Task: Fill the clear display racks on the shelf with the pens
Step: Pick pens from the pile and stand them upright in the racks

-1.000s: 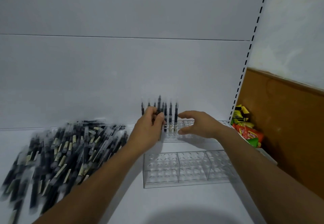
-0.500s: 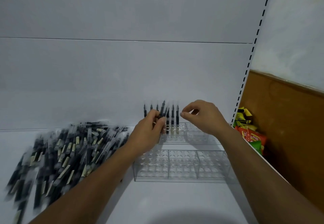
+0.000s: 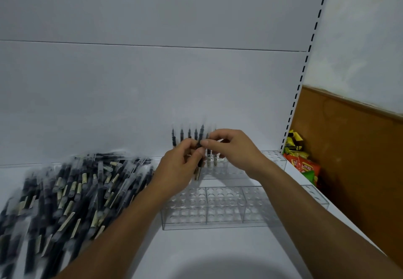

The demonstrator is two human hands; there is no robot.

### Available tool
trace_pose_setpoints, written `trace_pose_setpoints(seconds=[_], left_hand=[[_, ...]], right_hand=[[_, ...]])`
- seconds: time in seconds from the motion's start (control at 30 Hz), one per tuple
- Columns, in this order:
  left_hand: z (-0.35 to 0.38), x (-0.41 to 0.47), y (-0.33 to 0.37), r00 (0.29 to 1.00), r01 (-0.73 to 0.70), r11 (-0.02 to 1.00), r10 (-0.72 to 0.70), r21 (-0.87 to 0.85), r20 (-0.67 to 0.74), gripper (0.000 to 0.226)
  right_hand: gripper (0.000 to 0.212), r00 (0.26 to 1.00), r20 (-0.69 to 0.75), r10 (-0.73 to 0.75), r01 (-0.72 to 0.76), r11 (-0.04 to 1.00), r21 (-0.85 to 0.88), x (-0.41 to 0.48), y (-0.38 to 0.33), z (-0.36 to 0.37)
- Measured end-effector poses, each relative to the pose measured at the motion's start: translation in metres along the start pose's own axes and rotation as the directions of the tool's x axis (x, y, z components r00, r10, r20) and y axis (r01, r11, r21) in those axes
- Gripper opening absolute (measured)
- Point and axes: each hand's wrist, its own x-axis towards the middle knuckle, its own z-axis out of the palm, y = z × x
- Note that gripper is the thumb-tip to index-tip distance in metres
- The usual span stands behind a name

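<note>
1. The clear racks (image 3: pixel 218 209) toward the shelf's right end look like transparent hard plastic, glossy and smooth.
2. The pens (image 3: pixel 72 189) heaped at its left end have dark barrels, shiny clear plastic and cream, paper-like labels.
3. The shelf (image 3: pixel 130 257) and back panel (image 3: pixel 130 82) are smooth, matt white.
4. The snack packets (image 3: pixel 305 165) past the right edge are glossy film.
5. The brown wall panel (image 3: pixel 359 158) looks matt and wood-like.

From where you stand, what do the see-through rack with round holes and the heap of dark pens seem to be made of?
The clear front rack looks like acrylic or similar rigid plastic: transparent, glossy, with the white shelf showing through. The heap of dark pens looks plastic, with pale, paper-like labels; motion blur leaves that uncertain.
</note>
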Motion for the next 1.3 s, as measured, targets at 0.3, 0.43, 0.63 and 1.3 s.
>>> trace_pose_setpoints(seconds=[0.3,0.43,0.63,1.3], left_hand=[[0.000,0.002,-0.005,0.998,0.064,0.971,-0.068,-0.230,-0.010,0.012],[0.000,0.001,-0.005,0.998,0.068,0.976,-0.068,-0.209,0.004,0.012],[0.000,0.000,-0.005,0.998,0.070,0.978,-0.068,-0.198,0.013,0.010],[-0.001,-0.002,0.001,0.997,0.025,0.999,-0.023,-0.024,0.072,0.011]], right_hand=[[0.017,0.942,-0.331,-0.049,0.033,0.998,-0.055,0.017,-0.001,-0.042],[0.008,0.942,-0.325,-0.080,0.039,0.990,-0.133,0.024,0.004,-0.038],[0.010,0.961,-0.265,-0.078,-0.011,0.948,-0.318,0.030,0.017,-0.034],[0.011,0.999,0.033,-0.022,0.027,0.986,-0.164,-0.001,-0.008,-0.006]])
